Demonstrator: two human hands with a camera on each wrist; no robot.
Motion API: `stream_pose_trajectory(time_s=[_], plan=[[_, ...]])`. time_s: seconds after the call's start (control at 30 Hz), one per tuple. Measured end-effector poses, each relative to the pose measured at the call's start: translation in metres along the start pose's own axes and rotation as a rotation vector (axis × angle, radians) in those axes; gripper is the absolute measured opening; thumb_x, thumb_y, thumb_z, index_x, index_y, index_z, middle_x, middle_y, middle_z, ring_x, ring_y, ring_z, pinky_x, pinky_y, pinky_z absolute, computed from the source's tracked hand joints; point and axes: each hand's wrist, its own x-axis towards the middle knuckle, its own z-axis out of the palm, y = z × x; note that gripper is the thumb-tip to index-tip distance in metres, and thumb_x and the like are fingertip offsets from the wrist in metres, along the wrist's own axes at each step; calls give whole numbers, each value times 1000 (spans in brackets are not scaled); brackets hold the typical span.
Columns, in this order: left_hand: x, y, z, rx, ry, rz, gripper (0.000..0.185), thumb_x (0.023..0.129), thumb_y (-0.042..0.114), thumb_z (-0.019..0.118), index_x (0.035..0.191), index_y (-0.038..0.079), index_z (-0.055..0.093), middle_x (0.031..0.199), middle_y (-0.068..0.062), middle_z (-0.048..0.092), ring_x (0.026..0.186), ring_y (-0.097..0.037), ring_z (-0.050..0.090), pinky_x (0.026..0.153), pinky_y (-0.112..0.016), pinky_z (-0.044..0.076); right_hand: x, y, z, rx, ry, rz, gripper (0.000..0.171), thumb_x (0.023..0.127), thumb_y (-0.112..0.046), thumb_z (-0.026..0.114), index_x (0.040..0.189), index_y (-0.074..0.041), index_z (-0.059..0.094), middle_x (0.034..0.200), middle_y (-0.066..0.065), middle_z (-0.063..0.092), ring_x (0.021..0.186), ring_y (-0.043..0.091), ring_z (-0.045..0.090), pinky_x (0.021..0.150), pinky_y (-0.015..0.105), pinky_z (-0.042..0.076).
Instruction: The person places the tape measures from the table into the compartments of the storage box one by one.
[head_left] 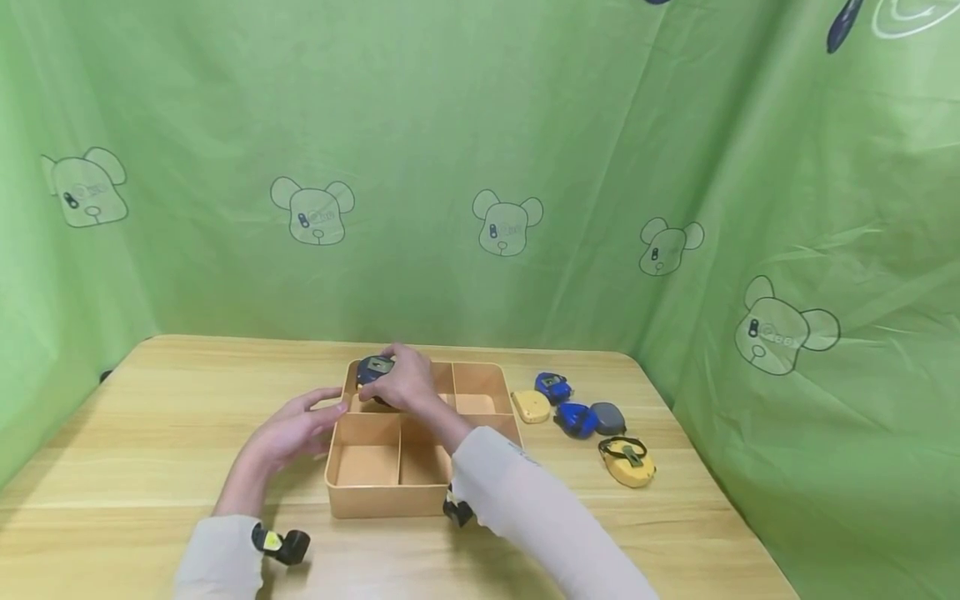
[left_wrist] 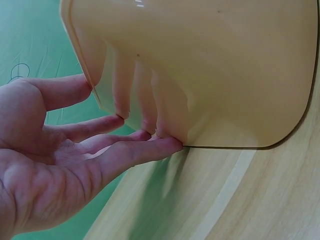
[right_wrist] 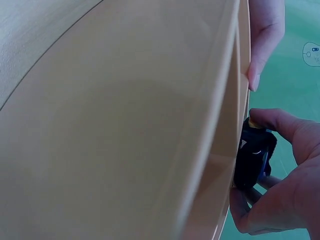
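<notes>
My right hand (head_left: 408, 379) grips a dark tape measure (head_left: 374, 367) between thumb and fingers. It holds the tape at the back left compartment of a tan divided box (head_left: 393, 502). From the right wrist view, the black case (right_wrist: 252, 155) shows between the fingertips, just past the box's rim. My left hand (head_left: 292, 429) is at the box's left side, its fairly straight fingers touching the outer wall. In the left wrist view, the thumb (left_wrist: 65, 92) meets the rim while the other fingertips rest against the smooth side.
Right of the box lie two blue tape measures (head_left: 553, 387), a small yellow one (head_left: 532, 407), a grey rounded one (head_left: 608, 418) and a larger yellow one with a black strap (head_left: 632, 472). A green curtain (head_left: 420, 275) hangs behind the wooden table (head_left: 150, 450).
</notes>
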Motion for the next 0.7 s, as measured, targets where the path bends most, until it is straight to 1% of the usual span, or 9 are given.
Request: stream_pose_trajectory(time_s=[0.13,0.27,0.37,0.5,0.7], plan=[[1,0,0,-2,1,-2,71,107,31,51,160,0,16,152,-31,45,142,-47,42,113,-58,45,0,0,2,-16,0,-6,68,63,-26,94,124,-13,67,112,9,69,105,25,54,83,32,51],[1,-1,0,-6,-8,7,71,107,30,50,160,-2,15,152,-33,44,142,-48,42,112,-58,45,-1,0,5,-25,-4,-2,67,62,-25,95,123,-12,67,110,10,69,106,25,50,82,31,49],[0,-1,0,-11,-8,8,71,107,29,51,160,-2,14,152,-33,44,142,-48,42,112,-58,45,-2,0,7,-46,-9,3,68,63,-26,95,123,-13,67,108,9,69,105,25,50,81,30,48],[-1,0,0,-20,-9,8,71,107,29,51,160,-1,14,152,-33,44,142,-48,42,114,-59,43,-2,0,8,-74,-15,7,69,63,-28,95,124,-14,67,109,8,69,107,26,52,84,31,50],[-1,1,0,-24,-11,6,71,107,29,51,159,-2,15,151,-32,45,142,-48,42,114,-58,44,-2,1,9,-70,-11,8,70,63,-26,96,125,-12,67,109,8,69,106,24,52,85,31,50]])
